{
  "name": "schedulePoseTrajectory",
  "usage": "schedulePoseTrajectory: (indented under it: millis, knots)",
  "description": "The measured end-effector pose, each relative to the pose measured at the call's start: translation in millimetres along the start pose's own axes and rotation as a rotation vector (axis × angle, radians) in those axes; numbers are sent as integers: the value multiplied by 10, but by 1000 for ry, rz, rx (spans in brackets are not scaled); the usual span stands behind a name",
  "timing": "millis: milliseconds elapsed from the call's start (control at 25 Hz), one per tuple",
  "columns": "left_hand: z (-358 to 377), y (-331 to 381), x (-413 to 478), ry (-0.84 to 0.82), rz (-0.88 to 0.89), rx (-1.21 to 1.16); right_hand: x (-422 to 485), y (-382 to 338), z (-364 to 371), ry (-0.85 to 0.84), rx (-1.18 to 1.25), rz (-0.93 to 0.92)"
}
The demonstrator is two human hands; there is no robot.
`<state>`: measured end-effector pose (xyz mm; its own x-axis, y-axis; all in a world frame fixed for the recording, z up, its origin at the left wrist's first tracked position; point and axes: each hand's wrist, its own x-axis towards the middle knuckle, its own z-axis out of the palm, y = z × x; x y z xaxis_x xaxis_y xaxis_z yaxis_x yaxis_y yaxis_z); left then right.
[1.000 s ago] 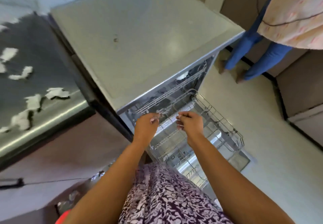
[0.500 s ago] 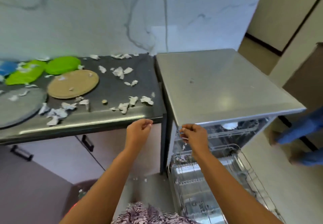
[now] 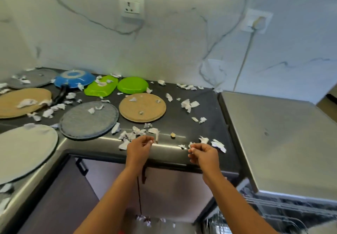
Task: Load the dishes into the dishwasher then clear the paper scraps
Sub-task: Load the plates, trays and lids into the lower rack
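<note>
White paper scraps (image 3: 187,104) — torn, crumpled — across dark counter (image 3: 204,124)

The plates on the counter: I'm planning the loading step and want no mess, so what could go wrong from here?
1. Paper scraps lie on the tan plate and grey plate; lifting them tilted could drop scraps into the open dishwasher rack.
2. The grey plate overhangs the counter edge and might get knocked off.
3. Scraps near the edge could be brushed off.

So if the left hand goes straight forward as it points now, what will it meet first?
Probably the paper scraps lying at the counter's front edge, just ahead of the left hand. Depth is unclear; the hand may still be above or short of the edge.
</note>
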<state>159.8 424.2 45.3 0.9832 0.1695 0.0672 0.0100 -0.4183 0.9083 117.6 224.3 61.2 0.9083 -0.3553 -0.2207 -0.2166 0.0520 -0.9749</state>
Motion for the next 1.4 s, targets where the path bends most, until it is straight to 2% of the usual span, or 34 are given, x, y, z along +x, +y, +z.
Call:
schedulePoseTrajectory:
  millis: [120,280,520,720,840,1000,1200,1320,1400]
  knots:
    - [-331,-189,380,68,-72,-33,192,-64,503,-41,-11,-15]
    - [-603,-445,733,59,-104,-22,437,-64,1029,-25,-10,-4]
    - [-795,-768,1040,89,-153,-72,739,25,1484,21,-13,30]
    - [-644,-768,1259,141,-102,-191,1072,13,1534,94,-59,-37]
    - [-492,-716,1455,105,-12,-199,1387,68,1550,193,-102,-96]
    - [-346,-666,1733,77,109,25,1748,190,1547,243,-369,-244]
    - [-204,-675,2008,49,76,223,2141,142,1505,126,-562,-283]
    - [-186,-657,2102,39,6,237,2299,78,1551,74,-759,-321]
    - [-219,-647,2116,32,-26,165,2365,42,1589,33,-841,-345]
